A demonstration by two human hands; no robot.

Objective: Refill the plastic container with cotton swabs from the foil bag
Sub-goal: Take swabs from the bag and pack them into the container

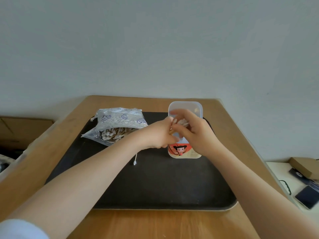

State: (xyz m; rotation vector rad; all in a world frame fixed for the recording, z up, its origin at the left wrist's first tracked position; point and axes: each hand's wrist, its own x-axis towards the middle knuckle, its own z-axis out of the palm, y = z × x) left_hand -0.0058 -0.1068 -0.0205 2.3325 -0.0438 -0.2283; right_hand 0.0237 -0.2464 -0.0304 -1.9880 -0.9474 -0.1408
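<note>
A foil bag [119, 123] with blue shell prints lies open on the black tray [155, 187], cotton swabs showing at its mouth. The plastic container [185, 109] stands at the tray's far right, its lid with a cartoon figure [183, 151] lying flat in front of it. Both hands meet over the container. My left hand [158, 135] and my right hand [195, 133] together grip a bundle of cotton swabs [180, 122] above it. A single swab [135, 160] lies loose on the tray under my left forearm.
The tray sits on a wooden table [155, 225] against a pale wall. A cardboard box [20, 128] stands to the left. At the right, a side surface holds a phone [307, 198], a cable and a small box [305, 167].
</note>
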